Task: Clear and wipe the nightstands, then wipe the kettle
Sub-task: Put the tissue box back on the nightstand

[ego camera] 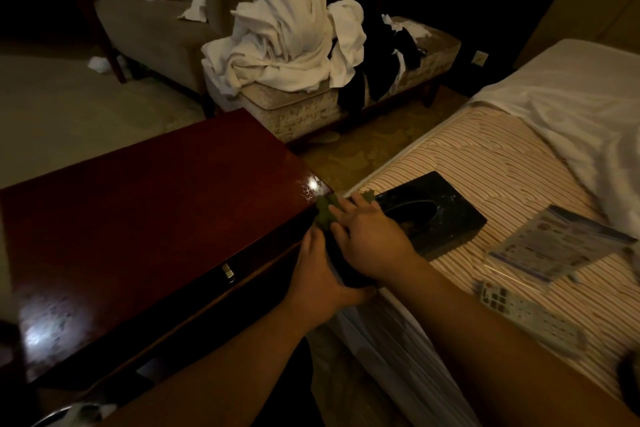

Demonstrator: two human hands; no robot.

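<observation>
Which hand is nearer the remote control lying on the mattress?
The right. The right hand rests on the black tissue box, on the mattress side toward the remote control. The left hand holds the box's near end by the nightstand, farther away.

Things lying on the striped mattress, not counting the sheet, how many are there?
3 clearly: a black rectangular tissue box near the nightstand-side edge, a glossy printed leaflet to its right, and a grey remote control nearer the camera. A dark shape at the frame's right edge may be another.

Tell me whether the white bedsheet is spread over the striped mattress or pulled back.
Pulled back: the white bedsheet is bunched toward the far end, leaving the striped mattress bare under the black tissue box.
</observation>
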